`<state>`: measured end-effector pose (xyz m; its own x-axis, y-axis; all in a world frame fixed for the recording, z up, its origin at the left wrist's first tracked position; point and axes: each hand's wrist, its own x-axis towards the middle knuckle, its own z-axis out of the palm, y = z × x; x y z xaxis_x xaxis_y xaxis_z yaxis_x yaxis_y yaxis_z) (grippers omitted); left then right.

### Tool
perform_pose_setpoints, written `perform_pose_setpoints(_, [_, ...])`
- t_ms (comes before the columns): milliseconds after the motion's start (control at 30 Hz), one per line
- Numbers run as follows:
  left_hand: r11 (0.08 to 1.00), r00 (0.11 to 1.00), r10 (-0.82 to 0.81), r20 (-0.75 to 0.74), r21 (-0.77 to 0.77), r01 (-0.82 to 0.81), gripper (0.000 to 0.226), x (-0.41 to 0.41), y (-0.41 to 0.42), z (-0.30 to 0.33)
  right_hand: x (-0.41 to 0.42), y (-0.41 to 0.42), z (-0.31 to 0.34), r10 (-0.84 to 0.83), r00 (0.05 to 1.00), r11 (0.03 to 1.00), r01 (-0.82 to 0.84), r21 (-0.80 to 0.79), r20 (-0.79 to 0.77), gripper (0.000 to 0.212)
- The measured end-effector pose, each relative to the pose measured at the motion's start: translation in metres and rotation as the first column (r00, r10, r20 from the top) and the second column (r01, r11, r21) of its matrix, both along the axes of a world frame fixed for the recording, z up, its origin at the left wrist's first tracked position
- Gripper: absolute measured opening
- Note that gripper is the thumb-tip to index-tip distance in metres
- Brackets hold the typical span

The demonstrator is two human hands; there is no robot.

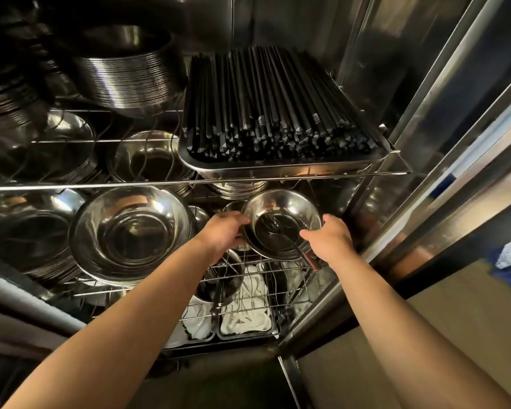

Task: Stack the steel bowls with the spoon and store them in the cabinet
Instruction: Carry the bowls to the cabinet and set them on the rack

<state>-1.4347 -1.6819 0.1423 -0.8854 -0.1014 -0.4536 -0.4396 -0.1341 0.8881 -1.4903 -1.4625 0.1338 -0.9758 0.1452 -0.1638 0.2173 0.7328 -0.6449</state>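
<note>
Steel bowls (282,222), nested with the spoon (289,242) lying inside the top one, sit between my two hands at the mouth of the cabinet, level with its middle wire shelf (248,278). My left hand (223,228) has its fingers wrapped on the left rim; my right hand (326,234) has its fingers clamped on the right rim, just above the spoon's handle. I judge this to be the storing step, nearly finished. Next I should ease the stack onto the wire, beside the big bowl (130,234), keeping it level so the spoon doesn't slide out, then let go.
</note>
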Motion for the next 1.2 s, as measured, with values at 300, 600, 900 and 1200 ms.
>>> perform_pose_setpoints(300, [0.941,0.995,-0.062,-0.083,-0.337,0.031,0.035,0.017,0.008,-0.005,0.011,-0.003,0.011,0.15,0.982,0.977,-0.129,0.169,-0.118,0.055])
perform_pose_setpoints(600, [0.365,0.905,-0.423,-0.044,-0.922,0.126,0.069,0.092,-0.003,-0.035,0.029,-0.02,0.017,0.424,0.896,0.872,-0.365,0.326,-0.133,0.049])
perform_pose_setpoints(900, [-0.127,0.917,-0.378,0.127,-0.988,0.084,0.091,0.149,-0.019,-0.072,0.041,-0.032,0.018,0.491,0.871,0.731,-0.39,0.56,-0.034,0.019])
perform_pose_setpoints(1200, [-0.2,0.934,-0.307,0.182,-0.972,0.124,0.086,0.153,-0.023,-0.077,0.043,-0.032,0.018,0.516,0.853,0.733,-0.393,0.555,-0.077,0.014])
